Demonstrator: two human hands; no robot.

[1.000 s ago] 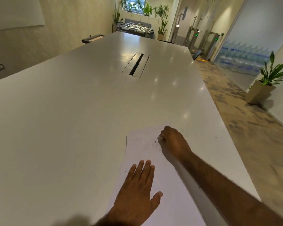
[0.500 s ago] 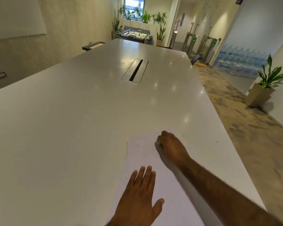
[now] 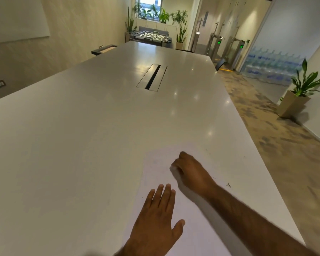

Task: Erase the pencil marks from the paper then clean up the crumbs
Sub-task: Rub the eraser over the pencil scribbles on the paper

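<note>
A white sheet of paper (image 3: 188,215) lies on the white table (image 3: 81,145) near its right edge. My left hand (image 3: 156,220) presses flat on the sheet's lower part, fingers straight. Farther up the sheet, my right hand (image 3: 191,172) is curled, its fingertips pinching a small white eraser (image 3: 172,166) against the paper; most of the eraser is hidden and blurred. One thin vertical pencil line (image 3: 143,165) shows at the sheet's left edge. Dark eraser crumbs (image 3: 228,185) lie on the table right of the paper.
The table's right edge (image 3: 262,163) runs close to the paper, with patterned floor beyond. A cable slot (image 3: 152,77) sits in the table's middle. A potted plant (image 3: 296,100) stands by the right wall. More specks (image 3: 244,156) dot the table.
My right hand has rubbed a little to the left across the sheet. The second vertical line and the scribbles beside the hand have faded. My left hand has stayed flat on the paper.
</note>
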